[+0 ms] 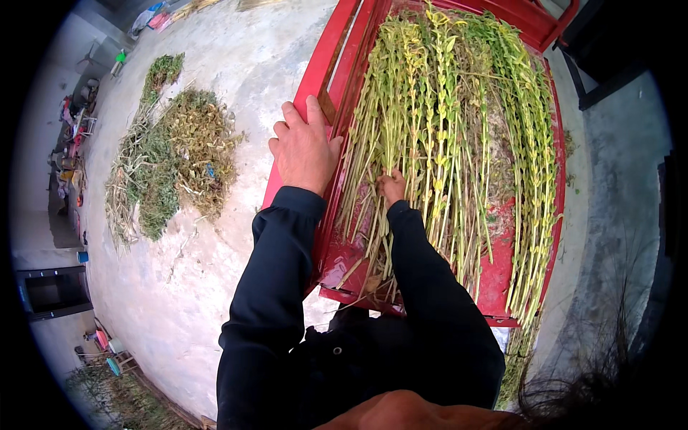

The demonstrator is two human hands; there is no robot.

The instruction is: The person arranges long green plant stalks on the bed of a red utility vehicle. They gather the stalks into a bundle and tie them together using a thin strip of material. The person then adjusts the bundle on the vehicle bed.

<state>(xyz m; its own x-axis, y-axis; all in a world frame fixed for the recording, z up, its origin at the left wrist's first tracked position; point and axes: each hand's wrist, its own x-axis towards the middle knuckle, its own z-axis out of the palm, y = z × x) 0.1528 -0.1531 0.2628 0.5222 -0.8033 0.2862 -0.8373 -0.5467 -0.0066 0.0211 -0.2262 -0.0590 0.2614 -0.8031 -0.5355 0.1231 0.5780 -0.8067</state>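
Note:
My left hand [307,152] rests on the red side rail [315,86] of a cart bed, its fingers spread over the top edge. Inside the bed, my right hand [392,188] is closed around the lower part of some green plant stalks [387,136] at the left of the load. Long stalks with yellow-green pods and leaves [441,107] lie lengthwise in a thick layer, their bare cut ends towards me. Another row of stalks [534,165] lines the right side. Between the cut ends shows the red bed floor [494,279].
Dry and green plants [172,158] lie heaped on the pale concrete floor [208,287] to the left. Clutter [75,143] lines the far-left wall. A dark frame [595,79] stands beyond the cart's right side. More plants [122,394] lie at the lower left.

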